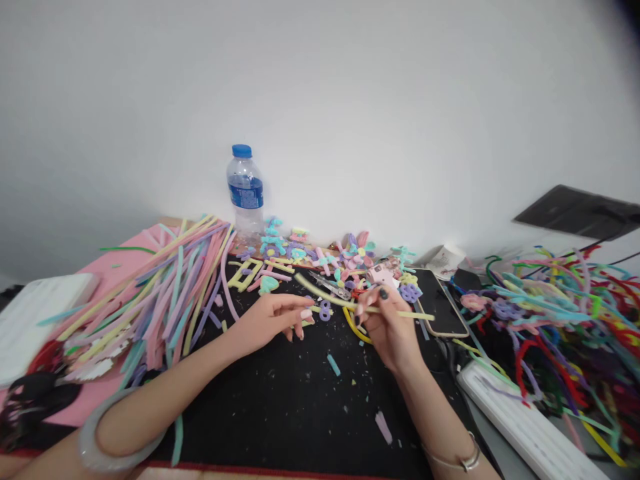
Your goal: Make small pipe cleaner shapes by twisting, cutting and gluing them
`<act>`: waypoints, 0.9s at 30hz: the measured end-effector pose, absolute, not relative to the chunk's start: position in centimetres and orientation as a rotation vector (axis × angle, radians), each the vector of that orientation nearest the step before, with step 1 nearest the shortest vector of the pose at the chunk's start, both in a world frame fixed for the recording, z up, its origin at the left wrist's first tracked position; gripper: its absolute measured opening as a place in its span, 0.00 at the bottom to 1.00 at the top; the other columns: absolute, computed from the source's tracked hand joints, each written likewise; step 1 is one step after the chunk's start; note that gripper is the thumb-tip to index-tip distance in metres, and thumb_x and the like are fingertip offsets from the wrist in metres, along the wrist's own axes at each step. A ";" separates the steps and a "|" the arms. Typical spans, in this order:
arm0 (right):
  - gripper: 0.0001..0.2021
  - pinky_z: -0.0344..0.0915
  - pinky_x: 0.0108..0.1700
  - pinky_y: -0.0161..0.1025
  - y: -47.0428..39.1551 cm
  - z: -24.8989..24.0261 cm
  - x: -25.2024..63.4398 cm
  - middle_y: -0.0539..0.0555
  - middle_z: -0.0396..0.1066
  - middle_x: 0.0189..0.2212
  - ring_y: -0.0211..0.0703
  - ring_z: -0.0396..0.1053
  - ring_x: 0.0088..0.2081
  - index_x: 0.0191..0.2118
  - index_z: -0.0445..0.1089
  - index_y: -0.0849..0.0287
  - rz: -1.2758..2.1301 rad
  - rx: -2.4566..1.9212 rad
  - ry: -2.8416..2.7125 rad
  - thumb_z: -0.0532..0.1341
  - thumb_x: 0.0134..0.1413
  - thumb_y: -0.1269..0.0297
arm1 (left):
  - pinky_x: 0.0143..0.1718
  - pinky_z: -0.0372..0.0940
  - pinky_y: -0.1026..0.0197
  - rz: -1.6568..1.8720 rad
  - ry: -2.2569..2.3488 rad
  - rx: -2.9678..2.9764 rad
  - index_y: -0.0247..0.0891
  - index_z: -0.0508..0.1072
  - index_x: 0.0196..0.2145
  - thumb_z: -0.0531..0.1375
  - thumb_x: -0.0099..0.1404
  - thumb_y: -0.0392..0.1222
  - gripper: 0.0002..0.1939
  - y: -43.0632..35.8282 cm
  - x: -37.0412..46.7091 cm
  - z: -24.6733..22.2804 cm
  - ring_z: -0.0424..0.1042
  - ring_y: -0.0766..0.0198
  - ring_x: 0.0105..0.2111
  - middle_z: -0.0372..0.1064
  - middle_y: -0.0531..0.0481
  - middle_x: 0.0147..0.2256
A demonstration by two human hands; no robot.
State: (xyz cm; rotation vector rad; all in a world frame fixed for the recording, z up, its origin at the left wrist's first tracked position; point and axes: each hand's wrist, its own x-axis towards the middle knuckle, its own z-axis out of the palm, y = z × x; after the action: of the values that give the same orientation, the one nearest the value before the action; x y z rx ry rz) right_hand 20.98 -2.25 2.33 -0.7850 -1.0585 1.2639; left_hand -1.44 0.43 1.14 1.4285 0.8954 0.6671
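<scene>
Head view: a pale wall (pixel 380 120) rises behind the black desk mat (pixel 280 407), whose near edge is trimmed in red. Beyond the mat's right side spreads a tangled heap of multicoloured pipe cleaners (pixel 555 320); over its left side lies a bundle of straighter pastel pipe cleaners (pixel 165 287), narrowing the room there. A long white bar-shaped object (pixel 530 420) slants beside the mat's near right part. Past the mat's far edge stands a clear bottle with a blue cap (pixel 245 193), and fuzzy flower shapes (pixel 357 252) crowd the strip along that edge. Open room is on the mat's middle and near part, between the forearms, where only small trimmings lie. A dark-screened smartphone (pixel 440 303) rests at the mat's far right. Over the mat's right half, the right hand (pixel 393 330) has thumb and fingers clamped on a pale yellow pipe cleaner (pixel 323 291), which reaches leftward above the mat's far middle. Left of it, the left hand (pixel 267 323) has its fingers slightly bent, the tips next to a purple figure-eight loop (pixel 325 309) on a short yellow stem; whether they grip that stem cannot be told. Smallest on the mat are a lilac snippet (pixel 383 427) nearer its front edge and a teal snippet (pixel 333 365) toward its middle.
</scene>
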 end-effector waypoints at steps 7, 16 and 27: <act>0.09 0.63 0.28 0.36 -3.2 0.2 19.0 0.52 0.70 0.27 0.38 0.66 0.26 0.31 0.67 0.59 1.538 -0.821 -1.208 0.61 0.53 0.58 | 0.23 0.61 0.68 0.866 0.951 1.077 0.35 0.72 0.28 0.61 0.59 0.48 0.12 0.0 -0.8 0.9 0.65 0.70 0.21 0.66 0.53 0.24; 0.02 0.56 0.29 0.36 -2.1 1.2 22.6 0.52 0.67 0.27 0.40 0.62 0.27 0.29 0.70 0.58 0.387 -1.641 -1.859 0.59 0.49 0.68 | 0.18 0.53 0.68 1.321 0.969 0.858 0.37 0.66 0.24 0.58 0.62 0.45 0.12 1.3 -1.5 0.3 0.53 0.72 0.17 0.53 0.58 0.19; 0.01 0.50 0.24 0.34 -2.3 1.6 24.7 0.46 0.64 0.17 0.39 0.63 0.21 0.29 0.67 0.56 0.547 -1.970 -2.082 0.59 0.47 0.69 | 0.33 0.66 0.63 1.360 0.996 0.939 0.36 0.71 0.37 0.60 0.61 0.48 0.13 1.8 -1.3 0.9 0.73 0.64 0.33 0.74 0.46 0.37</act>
State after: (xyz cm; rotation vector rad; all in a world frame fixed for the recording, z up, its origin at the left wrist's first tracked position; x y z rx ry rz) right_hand 24.66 -2.34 1.59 -1.9696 -2.0821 0.5465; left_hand -1.27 1.79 0.86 0.9386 0.9960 1.3598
